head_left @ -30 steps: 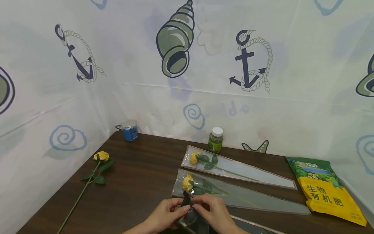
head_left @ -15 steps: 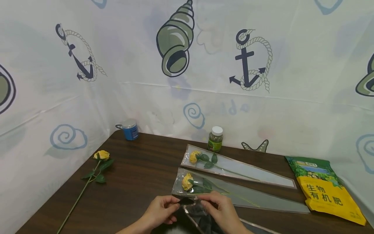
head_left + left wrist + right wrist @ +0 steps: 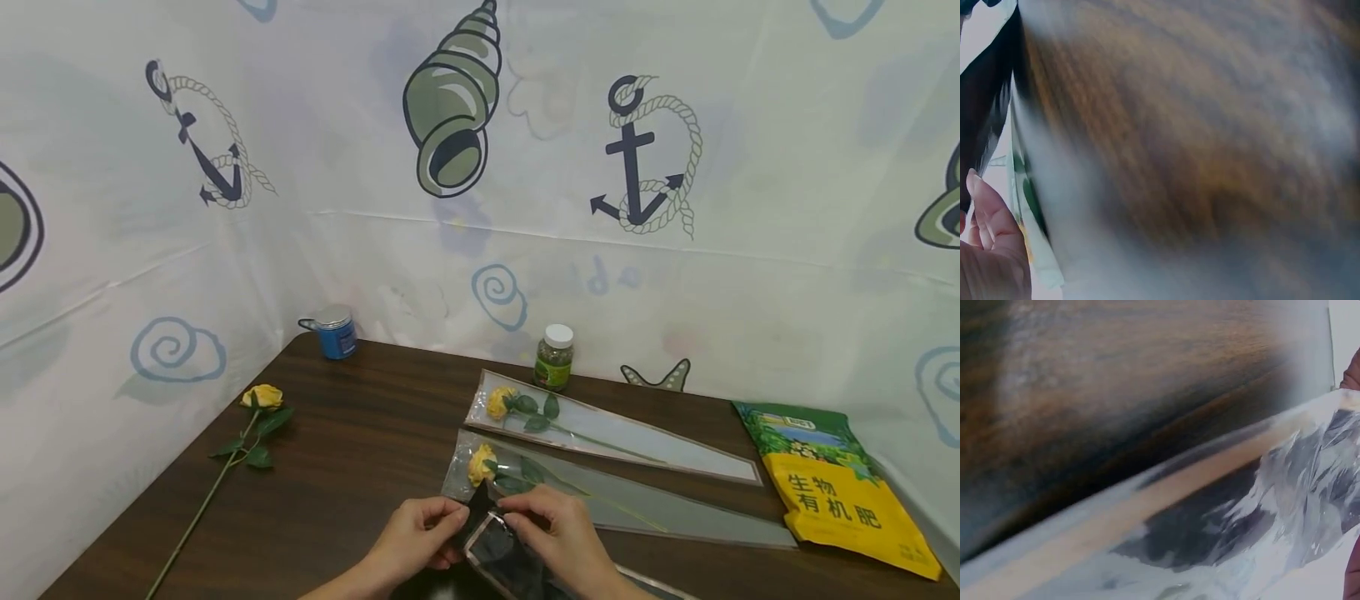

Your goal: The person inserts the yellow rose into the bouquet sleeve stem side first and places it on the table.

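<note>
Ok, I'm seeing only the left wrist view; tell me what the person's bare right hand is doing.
Observer: The right hand pinches the edge of a pale-bordered, dark plastic sleeve.
Operator: Now look left in the head view.
Observer: A long-stemmed, green-leaved yellow rose lies unwrapped on the dark brown wooden table.
Operator: Now check the far right.
Observer: A yellow and green printed plastic bag lies there.
</note>
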